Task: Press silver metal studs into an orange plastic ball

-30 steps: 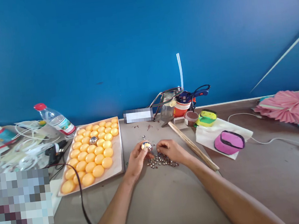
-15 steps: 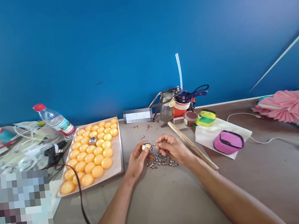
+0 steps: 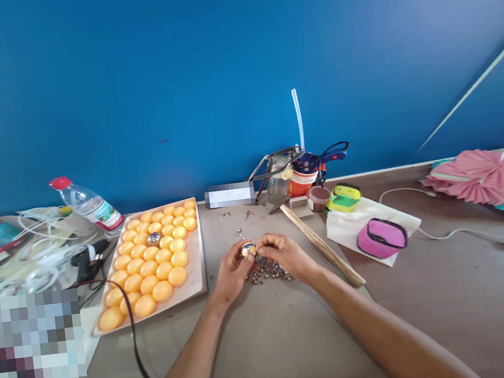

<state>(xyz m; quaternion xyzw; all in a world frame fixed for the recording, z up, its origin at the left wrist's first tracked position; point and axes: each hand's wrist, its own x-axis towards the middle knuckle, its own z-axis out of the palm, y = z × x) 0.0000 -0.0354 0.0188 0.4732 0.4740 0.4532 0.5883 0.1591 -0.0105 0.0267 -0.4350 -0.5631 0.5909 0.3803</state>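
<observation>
My left hand (image 3: 233, 273) is closed around a small orange ping-pong ball (image 3: 248, 249), partly covered with shiny silver and dark bits. The fingertips of my right hand (image 3: 284, 253) are pinched together against the ball's right side; whatever they hold is too small to make out. Beneath both hands lies a loose heap of small shiny gems (image 3: 268, 272), partly hidden by the fingers. To the left, a shallow white tray (image 3: 195, 253) carries rows of similar orange balls (image 3: 150, 268). Among them sits one silver-studded ball (image 3: 153, 239).
A wooden stick bundle (image 3: 322, 244) lies right of my hands. Behind it stand a glass jar (image 3: 278, 183), an orange tub (image 3: 302, 182) and a small brown-filled cup (image 3: 319, 198). A pink-purple pouch (image 3: 381, 238) rests on white paper. A water bottle (image 3: 93, 207) leans beyond the tray.
My right fingertips have moved left, from a small gap beside the ball to touching it. My left hand keeps its hold on the ball. The whole view has shifted slightly.
</observation>
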